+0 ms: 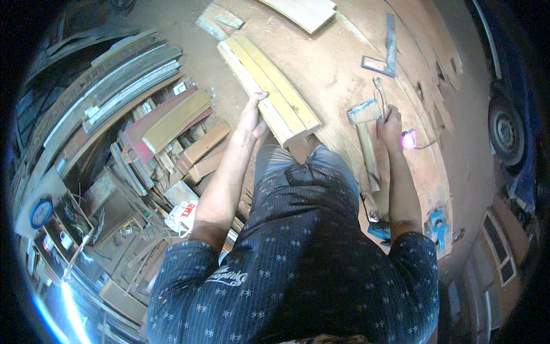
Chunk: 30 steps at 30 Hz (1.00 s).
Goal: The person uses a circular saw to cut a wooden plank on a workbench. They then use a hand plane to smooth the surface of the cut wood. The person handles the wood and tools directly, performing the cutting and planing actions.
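Note:
My left hand (pixel 255 114) grips a long pale yellow wooden board piece (pixel 272 86) with lengthwise grooves, held at a slant in front of my legs. Out to the right, my right hand (pixel 389 120) is closed around a slim metal tool (pixel 379 89) with a rounded upper end; its exact kind is unclear. Just left of that hand lie a block with a blue-marked top (pixel 364 112) and a narrow wooden strip (pixel 366 155) on the light brown work surface (pixel 424 172).
A square-shaped tool (pixel 391 51) and pale boards (pixel 298 14) lie ahead. Stacked planks and offcuts (pixel 132 86) crowd the left, beside a shelf (pixel 57 235). A small lit pink object (pixel 409 139) and blue tools (pixel 436 226) sit at right; a vehicle wheel (pixel 505 129) stands beyond.

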{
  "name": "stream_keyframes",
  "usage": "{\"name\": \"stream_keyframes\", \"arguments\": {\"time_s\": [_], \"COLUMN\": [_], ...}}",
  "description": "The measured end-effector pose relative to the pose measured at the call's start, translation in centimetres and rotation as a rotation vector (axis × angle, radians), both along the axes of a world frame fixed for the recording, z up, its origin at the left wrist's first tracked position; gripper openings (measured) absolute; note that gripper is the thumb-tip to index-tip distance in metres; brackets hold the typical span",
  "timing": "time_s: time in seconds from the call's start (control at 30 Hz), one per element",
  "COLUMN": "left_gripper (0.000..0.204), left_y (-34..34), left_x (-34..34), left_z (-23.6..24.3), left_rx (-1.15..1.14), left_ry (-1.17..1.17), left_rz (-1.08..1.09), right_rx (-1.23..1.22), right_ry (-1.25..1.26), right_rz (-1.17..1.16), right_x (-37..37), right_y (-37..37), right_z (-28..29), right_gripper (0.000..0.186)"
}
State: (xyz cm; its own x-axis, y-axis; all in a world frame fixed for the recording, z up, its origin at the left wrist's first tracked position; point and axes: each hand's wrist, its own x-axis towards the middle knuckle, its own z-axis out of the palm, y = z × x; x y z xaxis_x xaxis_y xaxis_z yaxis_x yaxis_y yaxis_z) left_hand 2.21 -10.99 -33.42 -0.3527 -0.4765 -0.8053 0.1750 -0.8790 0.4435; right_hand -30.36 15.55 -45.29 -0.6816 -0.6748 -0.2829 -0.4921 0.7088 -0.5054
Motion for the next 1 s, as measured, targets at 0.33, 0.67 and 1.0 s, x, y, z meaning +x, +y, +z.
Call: {"name": "stream_keyframes", "arguments": {"time_s": [0.33, 0.67, 1.0], "left_gripper": [0.065, 0.068, 0.069], "left_y": [1.5, 0.3, -0.1], "left_x": [1.5, 3.5, 5.2], "left_z": [-1.1, 1.5, 3.9], "left_rx": [0.033, 0.026, 0.076], "left_ry": [0.093, 0.166, 0.317], "left_rz": [0.019, 0.044, 0.207], "right_rx": [-0.184, -1.067, -0.451], "right_ry": [-0.086, -0.079, -0.536], "right_rz": [0.004, -0.468, -0.01], "right_x": [-3.0, 2.9, 4.7], "right_y": [1.7, -3.2, -15.8], "right_z": [4.4, 27.8, 36.5], "right_gripper": [0.023, 0.043, 0.045]}}
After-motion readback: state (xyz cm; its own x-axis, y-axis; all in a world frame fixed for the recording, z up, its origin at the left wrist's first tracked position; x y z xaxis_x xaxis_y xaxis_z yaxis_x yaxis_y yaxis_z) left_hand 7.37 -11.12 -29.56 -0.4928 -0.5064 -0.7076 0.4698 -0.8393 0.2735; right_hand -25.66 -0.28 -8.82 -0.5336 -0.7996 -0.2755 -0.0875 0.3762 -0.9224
